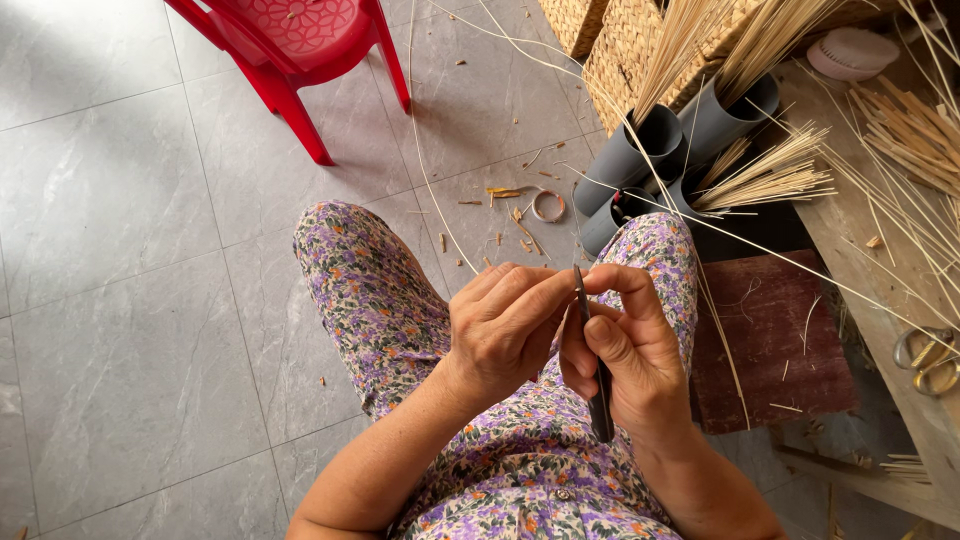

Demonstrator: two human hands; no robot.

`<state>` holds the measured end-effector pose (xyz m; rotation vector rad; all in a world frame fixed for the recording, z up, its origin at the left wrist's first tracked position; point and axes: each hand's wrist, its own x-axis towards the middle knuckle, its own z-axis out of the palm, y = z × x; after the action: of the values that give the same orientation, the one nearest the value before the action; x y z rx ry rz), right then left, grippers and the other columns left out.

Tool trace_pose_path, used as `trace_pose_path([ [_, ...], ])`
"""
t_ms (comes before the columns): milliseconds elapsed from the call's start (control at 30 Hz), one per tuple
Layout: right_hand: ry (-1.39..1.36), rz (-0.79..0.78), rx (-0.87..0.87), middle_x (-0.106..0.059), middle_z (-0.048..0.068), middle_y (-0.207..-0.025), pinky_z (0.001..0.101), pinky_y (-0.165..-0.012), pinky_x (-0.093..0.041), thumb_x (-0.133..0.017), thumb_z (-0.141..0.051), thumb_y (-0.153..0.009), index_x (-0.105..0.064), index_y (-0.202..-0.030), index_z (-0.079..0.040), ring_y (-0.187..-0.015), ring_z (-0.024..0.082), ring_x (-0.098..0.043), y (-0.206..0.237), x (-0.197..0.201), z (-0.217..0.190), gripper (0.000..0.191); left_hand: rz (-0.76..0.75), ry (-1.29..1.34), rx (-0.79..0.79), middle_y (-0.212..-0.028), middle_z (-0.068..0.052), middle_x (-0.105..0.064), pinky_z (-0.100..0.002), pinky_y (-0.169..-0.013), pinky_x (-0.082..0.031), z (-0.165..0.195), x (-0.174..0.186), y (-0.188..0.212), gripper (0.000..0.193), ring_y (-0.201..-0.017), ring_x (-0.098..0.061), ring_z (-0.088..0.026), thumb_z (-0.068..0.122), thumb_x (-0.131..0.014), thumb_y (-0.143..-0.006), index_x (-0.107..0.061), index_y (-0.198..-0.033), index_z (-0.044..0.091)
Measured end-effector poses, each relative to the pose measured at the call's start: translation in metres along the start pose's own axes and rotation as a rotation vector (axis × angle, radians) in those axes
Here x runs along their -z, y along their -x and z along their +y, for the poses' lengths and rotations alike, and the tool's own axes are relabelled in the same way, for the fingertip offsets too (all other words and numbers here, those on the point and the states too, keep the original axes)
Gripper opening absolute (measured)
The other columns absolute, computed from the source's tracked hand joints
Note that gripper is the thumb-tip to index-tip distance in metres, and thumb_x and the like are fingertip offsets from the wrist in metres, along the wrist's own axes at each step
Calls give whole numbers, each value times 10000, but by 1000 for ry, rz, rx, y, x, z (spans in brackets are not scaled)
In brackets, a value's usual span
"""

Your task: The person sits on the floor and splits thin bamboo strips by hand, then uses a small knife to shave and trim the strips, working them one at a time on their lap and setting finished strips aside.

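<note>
The right hand (625,345) is closing its grip around a thin dark blade-like tool (592,355), which is standing nearly upright over the lap, while the left hand (505,320) is pinching its fingertips (560,285) shut beside the tool's upper tip, on something too fine to make out. Grey tubes (640,150) holding pale reed stalks (775,175) are lying on the floor (120,260) ahead, with a red plastic chair (300,45) further off and scissors (925,355) resting on the wooden tabletop (850,230) at the right.
</note>
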<state>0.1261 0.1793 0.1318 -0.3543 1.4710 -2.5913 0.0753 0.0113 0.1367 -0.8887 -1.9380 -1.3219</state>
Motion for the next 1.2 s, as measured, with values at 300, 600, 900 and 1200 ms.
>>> trace_pose_path([
  [300,49,48,-24,-512,51,-749,232,-519,-410,-565,-211,-1095,-466,-1393,-107,-584,104,-467,-7,-3,-1,330,0,-10,81,-994,-56,-705,-358,-751,-529,1,3,-5,249,-869,-695,-229,30,-784,-898,-683,-1125,50],
  [600,46,-39,-37,-510,40,-750,232,-523,-406,-571,-219,-1098,-455,-1384,-118,-586,102,-460,-9,-1,4,325,-27,-18,77,-1002,-62,-692,-347,-761,-549,-11,11,-1,241,-869,-663,-239,-9,-759,-898,-694,-1124,44],
  [900,146,55,-55,-518,42,-746,226,-511,-393,-533,-241,-1098,-462,-1345,-110,-575,91,-451,-22,7,22,289,-117,41,258,-1043,-87,-669,-345,-784,-579,-8,21,-4,255,-899,-701,-250,-21,-724,-950,-655,-1184,51],
  [1200,346,-55,14,-527,9,-764,203,-543,-371,-537,-230,-1115,-442,-1370,-98,-622,57,-457,-17,10,43,302,-33,-97,42,-992,-72,-669,-361,-724,-554,-4,35,0,197,-852,-669,-238,8,-792,-872,-713,-1045,54],
])
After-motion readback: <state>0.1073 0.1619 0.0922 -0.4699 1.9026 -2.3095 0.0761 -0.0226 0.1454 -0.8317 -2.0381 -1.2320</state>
